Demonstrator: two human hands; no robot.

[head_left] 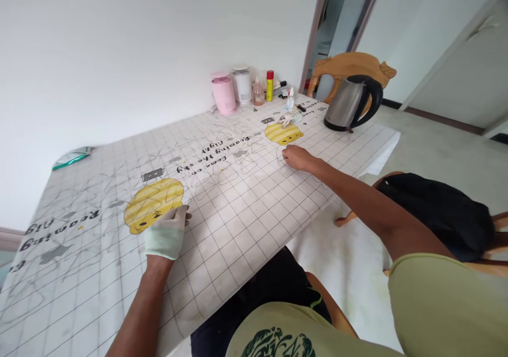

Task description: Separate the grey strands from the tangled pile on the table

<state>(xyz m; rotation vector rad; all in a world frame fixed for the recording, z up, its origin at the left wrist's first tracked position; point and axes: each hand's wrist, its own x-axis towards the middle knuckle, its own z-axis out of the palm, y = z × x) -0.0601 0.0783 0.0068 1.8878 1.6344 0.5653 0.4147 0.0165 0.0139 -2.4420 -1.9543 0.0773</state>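
Note:
My left hand (pixel 166 232), in a white and pale green glove, rests on the checked tablecloth (pixel 246 224) at the lower edge of a yellow striped bear print (pixel 154 201). Its fingers are curled in, with nothing seen in them. My right hand (pixel 297 157) is bare and closed, low over the cloth just below the second yellow bear print (pixel 282 133). Whatever its fingers may pinch is too small to make out. Beyond it a crumpled white glove (pixel 291 116) lies on the cloth. Thin wavy grey lines run over the cloth.
A steel kettle (pixel 345 105) stands at the right end. Along the back are a pink container (pixel 224 95), a white container (pixel 242 87), a yellow can with red cap (pixel 270 87) and small bottles. A green-edged item (pixel 71 158) lies back left. Wooden chairs stand right.

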